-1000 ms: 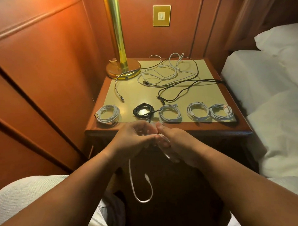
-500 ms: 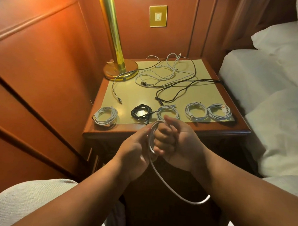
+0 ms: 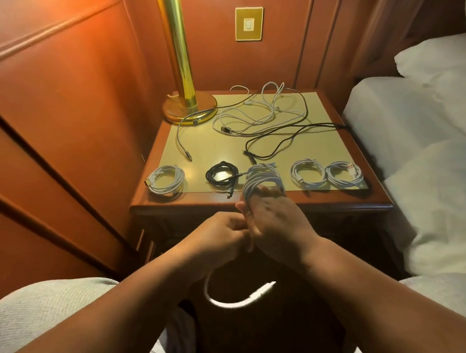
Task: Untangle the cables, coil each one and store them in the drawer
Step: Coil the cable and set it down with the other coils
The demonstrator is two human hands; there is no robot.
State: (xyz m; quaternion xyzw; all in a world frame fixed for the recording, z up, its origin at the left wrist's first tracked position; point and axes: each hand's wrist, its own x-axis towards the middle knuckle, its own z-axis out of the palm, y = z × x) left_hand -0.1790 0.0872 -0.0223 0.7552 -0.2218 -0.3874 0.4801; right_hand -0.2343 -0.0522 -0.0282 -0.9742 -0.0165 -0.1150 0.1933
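My right hand [image 3: 278,221] is held up in front of the nightstand's front edge, with a white cable [image 3: 248,189] wound in several turns round its fingers. My left hand [image 3: 218,237] sits just below and left of it and pinches the same cable. The cable's loose tail [image 3: 234,301] swings blurred beneath both hands. Along the front of the nightstand [image 3: 332,204] lie a white coil [image 3: 165,179], a black coil [image 3: 221,173] and three more white coils, one [image 3: 267,170] partly hidden behind my right fingers. A tangle of white and black cables [image 3: 256,116] lies at the back.
A brass lamp [image 3: 188,105] stands at the nightstand's back left corner. Wood panelling runs along the left and behind, with a light switch [image 3: 248,23] on the wall. A bed with white linen [image 3: 416,117] is on the right. My knee in light fabric [image 3: 47,315] is at the lower left.
More turns of the white cable now sit round my right fingers, which have straightened and risen slightly. The hanging tail has grown shorter and swung. My left hand has dropped below the right.
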